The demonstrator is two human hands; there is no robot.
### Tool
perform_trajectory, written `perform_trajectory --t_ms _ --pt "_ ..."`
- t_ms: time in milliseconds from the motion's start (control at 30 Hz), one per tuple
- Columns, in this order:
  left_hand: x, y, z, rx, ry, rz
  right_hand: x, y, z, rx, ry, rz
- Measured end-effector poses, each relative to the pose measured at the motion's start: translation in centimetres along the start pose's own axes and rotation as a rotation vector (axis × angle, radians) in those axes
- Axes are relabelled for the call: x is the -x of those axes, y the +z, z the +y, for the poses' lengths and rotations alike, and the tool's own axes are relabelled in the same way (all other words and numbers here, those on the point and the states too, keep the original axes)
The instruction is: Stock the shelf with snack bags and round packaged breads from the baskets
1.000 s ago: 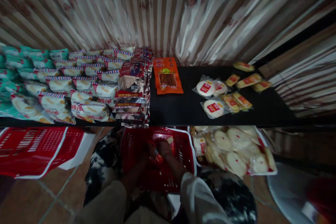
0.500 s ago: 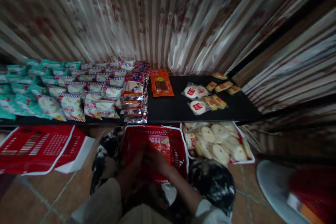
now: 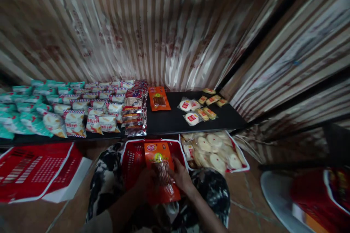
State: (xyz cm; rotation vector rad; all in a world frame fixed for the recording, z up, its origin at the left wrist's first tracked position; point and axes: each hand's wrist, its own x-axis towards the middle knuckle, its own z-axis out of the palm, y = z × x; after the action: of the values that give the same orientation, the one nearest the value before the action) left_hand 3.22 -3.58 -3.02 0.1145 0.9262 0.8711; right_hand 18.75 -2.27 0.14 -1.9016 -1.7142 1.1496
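Observation:
An orange snack packet (image 3: 157, 153) with a clear window showing brown sticks is held up between my two hands, above a red basket (image 3: 131, 156) with a white rim. My left hand (image 3: 146, 180) grips its left edge, dark and partly in shadow. My right hand (image 3: 180, 174) pinches the right edge, thumb over the front. Most of the basket's inside is hidden behind the packet. On the black shelf (image 3: 169, 122) in front lies a similar orange packet (image 3: 159, 99).
Teal bags (image 3: 34, 122), white snack bags (image 3: 74, 123) and dark red packets (image 3: 134, 113) fill the shelf's left. Small wrapped cakes (image 3: 191, 118) lie to the right. Below are a basket of round pastries (image 3: 216, 153) and a tipped red basket (image 3: 41, 167). A grey stool (image 3: 276, 196) stands right.
My hands have come up out of the dark basket with the orange packet, now upright and facing me. The view has shifted, so the shelf appears lower and further left.

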Motion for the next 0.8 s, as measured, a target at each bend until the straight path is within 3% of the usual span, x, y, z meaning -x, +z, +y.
perform_trajectory --t_ms 167,333,567,800 --pt "1.3 2.8 1.6 -0.197 0.076 -0.031 0.8 -1.3 -0.1 -0.309 -0.091 0.123" --pt "2.1 6.6 4.6 -0.274 0.274 0.028 -1.1 -3.6 -1.3 -0.344 -0.157 0.329" --pt "-2.2 11.0 9.3 -0.293 0.493 0.257 -9.4 -7.9 -3.9 -0.216 -0.184 0.383" --pt "-8.5 12.7 13.4 -0.377 0.601 0.419 -18.0 -10.4 -7.2 -0.143 -0.130 0.396"
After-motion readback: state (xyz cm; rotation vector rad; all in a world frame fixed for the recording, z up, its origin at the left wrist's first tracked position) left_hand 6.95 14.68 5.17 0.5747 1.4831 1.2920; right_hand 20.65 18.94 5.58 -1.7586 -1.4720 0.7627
